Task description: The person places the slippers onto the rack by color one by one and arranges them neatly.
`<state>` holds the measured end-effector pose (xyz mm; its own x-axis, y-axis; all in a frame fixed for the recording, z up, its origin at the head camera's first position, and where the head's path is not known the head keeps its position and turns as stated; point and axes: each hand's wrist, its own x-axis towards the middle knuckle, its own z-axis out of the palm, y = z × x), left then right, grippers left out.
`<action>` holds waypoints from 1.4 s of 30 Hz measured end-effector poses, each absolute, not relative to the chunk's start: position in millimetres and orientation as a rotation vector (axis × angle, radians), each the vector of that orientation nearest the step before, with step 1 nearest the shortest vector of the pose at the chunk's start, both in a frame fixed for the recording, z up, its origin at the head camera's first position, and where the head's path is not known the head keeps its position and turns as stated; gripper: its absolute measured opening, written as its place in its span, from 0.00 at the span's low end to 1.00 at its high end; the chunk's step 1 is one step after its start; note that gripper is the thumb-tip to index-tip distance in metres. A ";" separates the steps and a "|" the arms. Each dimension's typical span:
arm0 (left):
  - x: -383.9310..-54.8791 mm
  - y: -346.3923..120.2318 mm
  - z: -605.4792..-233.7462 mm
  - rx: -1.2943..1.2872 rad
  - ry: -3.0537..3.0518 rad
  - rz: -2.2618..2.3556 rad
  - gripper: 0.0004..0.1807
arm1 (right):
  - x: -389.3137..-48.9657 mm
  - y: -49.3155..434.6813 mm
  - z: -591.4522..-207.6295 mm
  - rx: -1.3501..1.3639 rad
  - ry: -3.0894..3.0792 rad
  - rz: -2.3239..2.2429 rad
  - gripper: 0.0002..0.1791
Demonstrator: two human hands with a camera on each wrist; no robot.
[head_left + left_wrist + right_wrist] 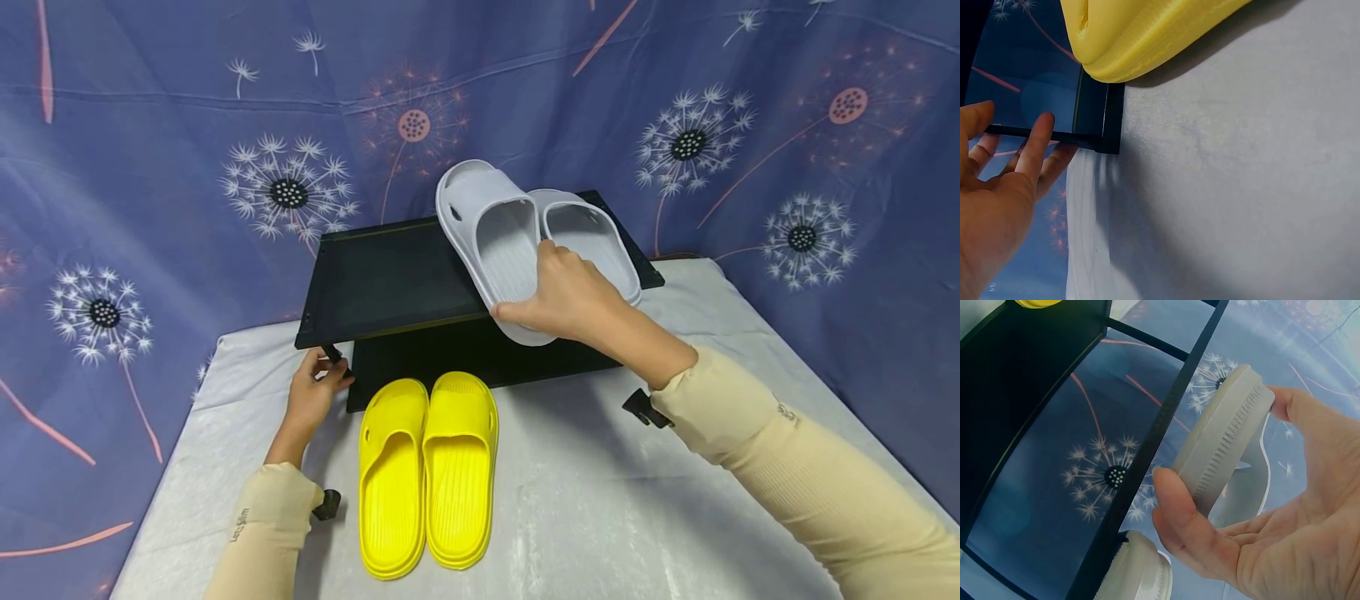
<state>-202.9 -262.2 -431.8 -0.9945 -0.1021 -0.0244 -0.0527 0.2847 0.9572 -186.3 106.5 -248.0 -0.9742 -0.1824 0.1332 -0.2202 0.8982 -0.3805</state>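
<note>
My right hand point(573, 292) grips a light grey slipper point(483, 196) by its heel end, thumb on the near left edge. That slipper is tilted above the top board of a two-tier black rack point(382, 275). Its mate, a second grey slipper point(596, 237), sits on the top board at the right, partly behind my hand. In the right wrist view my fingers and thumb span the held slipper's sole point(1229, 431). At the rack's left end my left hand point(311, 396) holds the thin upright post point(1019, 132), with fingers on both sides of it.
Two yellow slippers point(393, 500) lie side by side on the grey-white cloth point(585, 508) before the rack, toes toward it. A blue curtain point(525, 100) with dandelion prints hangs close behind the rack and along both sides.
</note>
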 end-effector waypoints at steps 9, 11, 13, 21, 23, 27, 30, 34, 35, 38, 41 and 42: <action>-193.9 -255.1 -415.1 0.124 -2.490 -1.851 0.13 | -194.9 103.2 -247.8 0.302 -2.981 0.584 0.51; -197.4 -259.0 -423.1 0.120 -2.488 -1.846 0.13 | -196.7 103.0 -247.3 0.307 -2.984 0.580 0.52; -200.6 -261.7 -430.3 0.130 -2.482 -1.836 0.14 | -198.6 102.7 -246.9 0.306 -2.991 0.576 0.52; -200.6 -262.4 -436.0 0.123 -2.473 -1.820 0.13 | -206.7 99.6 -246.1 0.304 -3.000 0.582 0.50; -200.8 -262.5 -436.1 0.132 -2.480 -1.818 0.13 | -208.7 98.8 -245.6 0.306 -3.002 0.569 0.50; -201.9 -262.6 -436.1 0.150 -2.479 -1.829 0.14 | -212.2 97.4 -244.6 0.297 -3.008 0.540 0.50; -202.8 -262.2 -436.1 0.149 -2.471 -1.845 0.15 | -214.8 96.4 -243.9 0.292 -3.014 0.533 0.49; -203.2 -261.9 -435.9 0.146 -2.477 -1.838 0.14 | -218.2 95.4 -242.8 0.306 -3.018 0.537 0.47; -203.0 -261.7 -435.5 0.146 -2.478 -1.834 0.14 | -219.0 95.2 -242.3 0.311 -3.021 0.536 0.47; -202.7 -260.9 -434.5 0.141 -2.479 -1.820 0.14 | -221.1 94.1 -241.1 0.311 -3.035 0.524 0.46; -202.0 -260.4 -433.5 0.129 -2.476 -1.814 0.14 | -222.6 92.7 -240.3 0.308 -3.053 0.505 0.45; -201.9 -260.2 -433.4 0.123 -2.476 -1.813 0.14 | -223.0 92.1 -240.3 0.306 -3.060 0.498 0.45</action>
